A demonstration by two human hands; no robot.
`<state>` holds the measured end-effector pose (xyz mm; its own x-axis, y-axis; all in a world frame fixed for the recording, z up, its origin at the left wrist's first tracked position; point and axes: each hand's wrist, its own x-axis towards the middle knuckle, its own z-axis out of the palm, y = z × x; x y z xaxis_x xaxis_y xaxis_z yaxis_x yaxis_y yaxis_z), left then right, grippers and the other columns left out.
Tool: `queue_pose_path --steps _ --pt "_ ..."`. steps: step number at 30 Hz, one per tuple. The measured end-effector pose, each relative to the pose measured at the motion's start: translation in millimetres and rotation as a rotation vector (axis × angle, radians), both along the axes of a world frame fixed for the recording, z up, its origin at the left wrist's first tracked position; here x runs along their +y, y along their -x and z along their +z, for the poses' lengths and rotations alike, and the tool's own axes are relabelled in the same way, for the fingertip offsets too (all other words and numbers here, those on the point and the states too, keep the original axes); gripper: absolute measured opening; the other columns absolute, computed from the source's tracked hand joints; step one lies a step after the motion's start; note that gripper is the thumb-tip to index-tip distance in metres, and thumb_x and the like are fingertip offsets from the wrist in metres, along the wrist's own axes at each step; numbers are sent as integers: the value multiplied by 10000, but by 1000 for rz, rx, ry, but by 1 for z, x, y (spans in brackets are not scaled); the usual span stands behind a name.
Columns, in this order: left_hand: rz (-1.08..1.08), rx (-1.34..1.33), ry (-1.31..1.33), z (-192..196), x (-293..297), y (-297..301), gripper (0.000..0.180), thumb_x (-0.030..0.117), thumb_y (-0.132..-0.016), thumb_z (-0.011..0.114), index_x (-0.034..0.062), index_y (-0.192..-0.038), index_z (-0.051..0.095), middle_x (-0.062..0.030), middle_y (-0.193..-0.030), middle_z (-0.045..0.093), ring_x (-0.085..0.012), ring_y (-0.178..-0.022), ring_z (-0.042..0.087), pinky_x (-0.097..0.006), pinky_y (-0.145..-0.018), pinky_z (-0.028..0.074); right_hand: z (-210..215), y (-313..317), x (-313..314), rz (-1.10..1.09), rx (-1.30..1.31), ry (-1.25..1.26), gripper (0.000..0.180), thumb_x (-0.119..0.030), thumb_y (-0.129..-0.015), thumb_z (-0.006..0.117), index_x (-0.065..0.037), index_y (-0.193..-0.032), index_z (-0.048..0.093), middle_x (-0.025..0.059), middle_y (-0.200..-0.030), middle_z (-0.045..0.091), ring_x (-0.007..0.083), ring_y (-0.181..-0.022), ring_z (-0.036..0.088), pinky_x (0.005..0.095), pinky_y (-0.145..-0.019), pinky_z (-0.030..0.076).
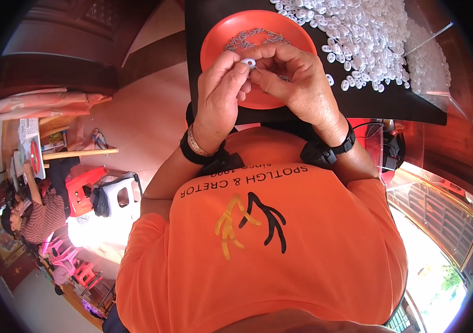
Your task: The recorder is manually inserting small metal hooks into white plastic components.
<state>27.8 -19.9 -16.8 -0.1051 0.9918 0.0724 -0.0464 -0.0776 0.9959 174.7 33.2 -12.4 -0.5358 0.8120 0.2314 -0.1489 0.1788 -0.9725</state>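
Above a round orange-red bowl (pixel 214 41), both my hands meet at a small white oval plastic piece (pixel 249 63) with a hole in it. My left hand (pixel 221 91) pinches the piece between thumb and fingers. From the other side, the thumb and forefinger of my right hand (pixel 300 80) close around it; whether they also hold something smaller is hidden. Many thin grey metal pins or screws (pixel 242 41) lie in the bowl, partly covered by my hands.
A large heap of similar white pieces (pixel 367 41) covers the right of the black table (pixel 414 104), beside a clear plastic sheet (pixel 428 61). At the far left, another person (pixel 44 213) is near red and white stools (pixel 119 194).
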Motion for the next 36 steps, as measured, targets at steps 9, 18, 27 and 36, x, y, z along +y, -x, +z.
queue_pose_path --steps 9,18,27,36 --pt "-25 -8 38 0 0 4 258 280 -935 448 44 -873 531 -3 -677 533 -52 -574 464 -181 -518 344 8 1 -4 -9 -1 35 182 0 -829 630 30 -1009 623 26 -754 633 63 -729 601 216 -688 499" --pt "-54 15 61 3 -2 7 270 283 -931 453 45 -832 532 6 -649 520 -43 -552 441 -185 -501 317 8 -5 -2 60 -90 82 222 -30 -817 656 3 -1035 636 3 -760 618 47 -716 576 199 -659 479" --pt "-84 65 70 6 -2 9 304 300 -925 447 38 -799 535 10 -624 498 -43 -537 419 -188 -497 302 5 -5 0 67 -72 85 212 -15 -826 640 8 -1036 636 11 -798 628 52 -741 588 196 -674 485" --pt "-117 -17 124 6 -3 12 305 306 -919 432 39 -800 520 -3 -634 498 -60 -544 425 -194 -497 306 11 -8 1 150 45 207 198 16 -852 614 40 -1048 620 63 -903 660 113 -843 634 238 -791 511"
